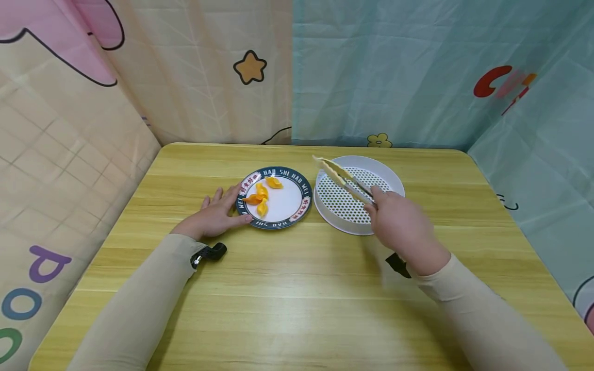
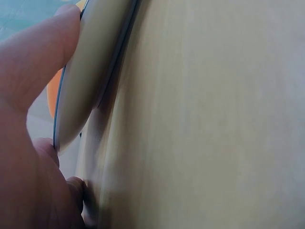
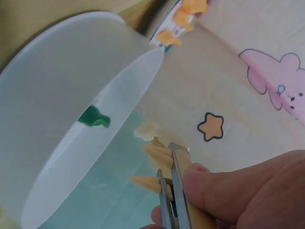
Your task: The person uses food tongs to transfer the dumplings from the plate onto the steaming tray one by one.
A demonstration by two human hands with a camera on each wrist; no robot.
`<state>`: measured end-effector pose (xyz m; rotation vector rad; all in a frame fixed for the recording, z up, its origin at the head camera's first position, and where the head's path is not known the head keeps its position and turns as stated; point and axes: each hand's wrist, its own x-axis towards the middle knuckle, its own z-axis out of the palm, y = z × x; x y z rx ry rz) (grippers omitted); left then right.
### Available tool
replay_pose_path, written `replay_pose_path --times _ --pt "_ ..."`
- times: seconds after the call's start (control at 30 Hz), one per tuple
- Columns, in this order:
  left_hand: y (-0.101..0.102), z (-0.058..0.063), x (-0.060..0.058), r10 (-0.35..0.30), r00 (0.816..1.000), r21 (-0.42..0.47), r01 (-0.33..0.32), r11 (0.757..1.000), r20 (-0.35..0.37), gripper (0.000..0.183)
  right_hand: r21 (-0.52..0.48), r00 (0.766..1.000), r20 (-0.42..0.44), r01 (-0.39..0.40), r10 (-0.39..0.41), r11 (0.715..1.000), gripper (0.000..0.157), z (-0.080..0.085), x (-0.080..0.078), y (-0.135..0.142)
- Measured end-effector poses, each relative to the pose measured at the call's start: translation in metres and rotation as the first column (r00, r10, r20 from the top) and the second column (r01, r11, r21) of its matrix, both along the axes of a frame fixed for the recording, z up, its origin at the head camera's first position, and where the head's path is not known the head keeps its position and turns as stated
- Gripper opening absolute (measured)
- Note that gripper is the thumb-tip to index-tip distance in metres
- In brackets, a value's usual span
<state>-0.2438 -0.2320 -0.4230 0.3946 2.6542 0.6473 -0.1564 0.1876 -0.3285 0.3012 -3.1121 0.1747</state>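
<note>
My left hand (image 1: 214, 212) rests against the left side of a white plate (image 1: 287, 198) with a dark lettered rim. The fingers are spread and fairly straight, with the thumb (image 2: 40, 52) lying over the rim. Several small orange dumpling-like pieces (image 1: 262, 207) lie on the plate's left and upper part. My right hand (image 1: 403, 224) grips a pair of tongs (image 1: 349, 185) with pale yellow ends, held over a white round steamer tray (image 1: 328, 216) with a perforated bottom. A pale shape (image 3: 147, 131) shows by the tong tips; whether it is held cannot be told.
A small green piece (image 3: 95, 117) shows inside the tray in the right wrist view; the head view does not show it. Plate and tray stand close side by side on the wooden table (image 1: 287, 304). Printed curtains (image 1: 371, 77) hang behind and at both sides.
</note>
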Motion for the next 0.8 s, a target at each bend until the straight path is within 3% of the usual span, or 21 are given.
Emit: replay_pose_path --times 0.13,0.3,0.8 --pt "-0.001 -0.001 0.000 0.003 1.000 0.004 -0.003 1.000 -0.001 0.115 0.008 0.996 0.066 0.057 -0.057 0.998 0.030 -0.002 -0.010 0.022" --pt "-0.001 -0.002 -0.001 -0.002 1.000 0.004 0.002 1.000 -0.003 0.115 0.024 0.994 0.069 0.084 -0.086 0.996 0.027 -0.009 -0.017 0.038" --pt "-0.002 -0.003 -0.002 -0.004 1.000 -0.003 0.004 1.000 -0.004 0.115 0.057 0.981 0.156 0.103 -0.111 0.993 0.028 -0.015 -0.026 0.045"
